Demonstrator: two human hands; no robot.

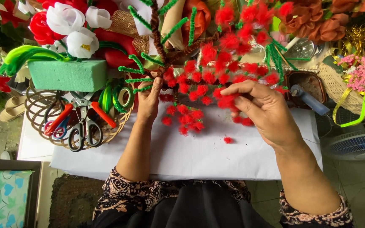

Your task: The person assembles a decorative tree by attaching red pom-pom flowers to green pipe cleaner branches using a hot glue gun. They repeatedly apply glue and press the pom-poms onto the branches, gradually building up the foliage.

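A craft tree of brown and green pipe cleaners (159, 38) stands at the middle, thick with fuzzy red pom-pom blossoms (229, 42). My left hand (149, 101) grips the tree's brown stem low down, among green twigs. My right hand (262, 107) pinches a red blossom (226, 101) at the tree's lower right branches. Several red pom-poms (189, 118) hang or lie over the white paper-covered table (216, 156), one loose pom-pom (228, 139) below my right hand.
A wire basket (43, 126) at the left holds scissors (83, 131), pliers and tape rolls. A green foam block (67, 75) sits above it, with artificial white and red flowers (70, 25) behind. A glue gun (309, 100) and wicker basket (339, 84) lie at the right.
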